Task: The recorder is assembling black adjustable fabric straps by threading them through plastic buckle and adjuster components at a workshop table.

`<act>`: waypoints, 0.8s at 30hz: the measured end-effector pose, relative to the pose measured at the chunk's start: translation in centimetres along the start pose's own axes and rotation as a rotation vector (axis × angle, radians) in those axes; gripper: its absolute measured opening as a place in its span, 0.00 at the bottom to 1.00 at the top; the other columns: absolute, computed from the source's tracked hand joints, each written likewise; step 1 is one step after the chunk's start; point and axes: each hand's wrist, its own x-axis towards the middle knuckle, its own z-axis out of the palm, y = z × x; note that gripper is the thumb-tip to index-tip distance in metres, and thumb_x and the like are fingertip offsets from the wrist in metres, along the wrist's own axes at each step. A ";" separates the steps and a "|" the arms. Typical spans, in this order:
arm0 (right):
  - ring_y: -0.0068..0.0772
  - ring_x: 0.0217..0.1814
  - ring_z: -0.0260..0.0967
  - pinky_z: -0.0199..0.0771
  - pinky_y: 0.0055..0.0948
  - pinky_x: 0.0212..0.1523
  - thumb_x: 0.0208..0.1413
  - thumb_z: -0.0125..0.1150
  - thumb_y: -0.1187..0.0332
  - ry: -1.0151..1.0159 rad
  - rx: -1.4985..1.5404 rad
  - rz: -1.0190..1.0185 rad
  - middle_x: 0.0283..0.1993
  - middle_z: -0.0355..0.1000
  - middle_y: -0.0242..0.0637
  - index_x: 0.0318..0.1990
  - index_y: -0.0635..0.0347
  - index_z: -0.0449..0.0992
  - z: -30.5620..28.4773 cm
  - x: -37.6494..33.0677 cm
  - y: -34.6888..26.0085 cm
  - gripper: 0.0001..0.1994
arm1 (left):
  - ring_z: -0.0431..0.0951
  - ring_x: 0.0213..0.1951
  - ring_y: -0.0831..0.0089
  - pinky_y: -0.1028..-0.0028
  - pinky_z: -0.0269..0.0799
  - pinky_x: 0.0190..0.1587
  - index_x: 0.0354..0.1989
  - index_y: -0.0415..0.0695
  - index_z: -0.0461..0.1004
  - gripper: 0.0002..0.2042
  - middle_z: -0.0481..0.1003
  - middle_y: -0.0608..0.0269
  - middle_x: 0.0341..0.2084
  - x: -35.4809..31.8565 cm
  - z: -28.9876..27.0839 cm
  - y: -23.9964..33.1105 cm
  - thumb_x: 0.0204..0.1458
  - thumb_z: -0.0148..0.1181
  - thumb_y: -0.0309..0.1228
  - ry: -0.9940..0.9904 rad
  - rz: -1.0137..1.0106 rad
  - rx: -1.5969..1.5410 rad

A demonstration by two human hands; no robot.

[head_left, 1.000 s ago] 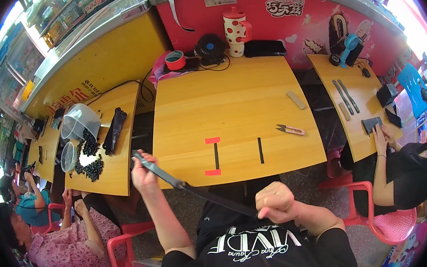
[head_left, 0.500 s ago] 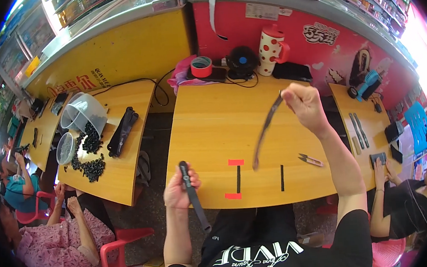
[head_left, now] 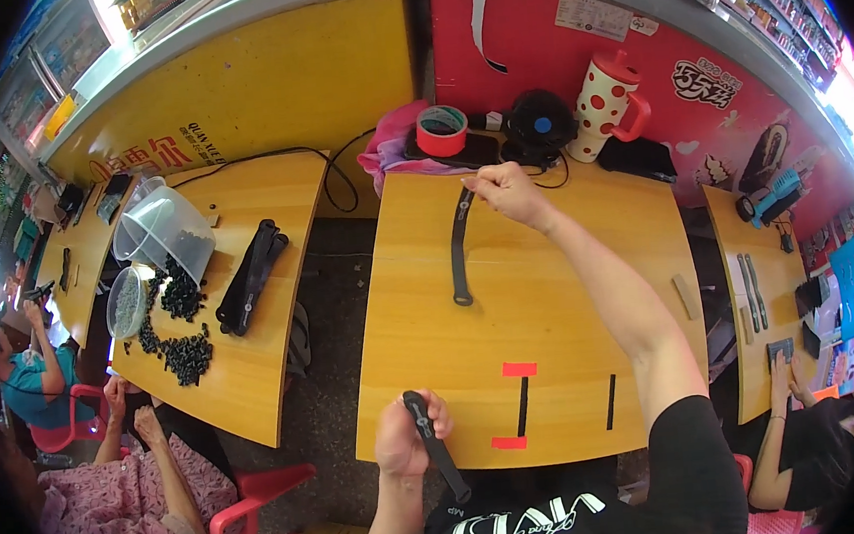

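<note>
My left hand (head_left: 400, 440), at the table's front edge, is closed around a dark strap with a rounded end (head_left: 440, 452). Whether it is one strap or a few stacked together I cannot tell. Out over the far middle of the wooden table (head_left: 561, 307), my right hand (head_left: 511, 192) pinches another dark strap (head_left: 461, 249) by its upper end. That strap hangs toward me, its rounded lower end over or on the tabletop. Near the front edge lie a black strip with red tape at both ends (head_left: 524, 406) and a plain black strip (head_left: 611, 402).
A red tape roll (head_left: 442, 132), a black fan (head_left: 539, 123) and a dotted tumbler (head_left: 605, 102) line the back. A small wooden block (head_left: 686, 297) sits at the right. On the left table are a tipped plastic tub (head_left: 184, 236), small black parts (head_left: 186, 358) and straps (head_left: 252, 276). People sit both sides.
My right hand has swung left and farther out with its strap. The left hand still grips its strap. The view has shifted, and the thread snips are no longer visible.
</note>
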 end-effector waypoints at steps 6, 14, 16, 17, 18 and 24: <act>0.41 0.24 0.66 0.61 0.39 0.26 0.51 0.62 0.58 0.109 -0.377 0.030 0.17 0.67 0.41 0.23 0.61 0.74 2.2 3.0 3.0 0.15 | 0.68 0.28 0.68 0.71 0.62 0.29 0.43 0.36 0.73 0.17 0.68 0.58 0.29 0.2 -0.1 -0.2 0.57 0.56 0.39 0.002 0.009 0.003; 0.50 0.32 0.71 0.66 0.46 0.31 0.49 0.62 0.59 0.219 -0.546 0.002 0.25 0.71 0.44 0.27 0.59 0.72 3.8 2.1 2.7 0.12 | 0.69 0.28 0.67 0.70 0.63 0.30 0.44 0.36 0.73 0.16 0.68 0.56 0.29 0.1 -0.1 0.2 0.56 0.56 0.39 0.011 -0.001 -0.015; 0.50 0.31 0.70 0.66 0.45 0.29 0.53 0.59 0.61 0.450 -0.488 -0.143 0.25 0.71 0.44 0.28 0.58 0.70 3.9 0.9 1.6 0.11 | 0.69 0.28 0.67 0.70 0.63 0.31 0.43 0.36 0.73 0.16 0.69 0.56 0.30 0.0 -0.1 0.2 0.56 0.56 0.39 0.013 0.007 -0.011; 0.50 0.31 0.70 0.66 0.45 0.29 0.53 0.59 0.61 0.452 -0.487 -0.147 0.25 0.71 0.44 0.28 0.58 0.70 4.3 0.0 1.4 0.11 | 0.69 0.28 0.67 0.70 0.63 0.31 0.43 0.36 0.73 0.16 0.69 0.56 0.30 -0.1 -0.2 0.3 0.56 0.56 0.39 0.010 0.009 -0.009; 0.48 0.29 0.70 0.66 0.42 0.27 0.53 0.59 0.63 0.385 -0.545 -0.222 0.24 0.71 0.44 0.28 0.58 0.71 4.5 -1.3 1.1 0.09 | 0.69 0.28 0.67 0.70 0.63 0.30 0.44 0.36 0.73 0.16 0.69 0.55 0.30 -0.1 -0.2 0.2 0.57 0.55 0.38 0.001 0.001 0.006; 0.28 0.21 0.66 0.62 0.29 0.22 0.59 0.55 0.66 0.312 -0.327 -0.166 0.22 0.70 0.34 0.31 0.59 0.73 2.3 -4.8 -0.4 0.08 | 0.70 0.29 0.65 0.70 0.67 0.27 0.46 0.34 0.71 0.16 0.69 0.54 0.31 0.1 0.3 0.1 0.61 0.48 0.37 -0.029 -0.039 -0.023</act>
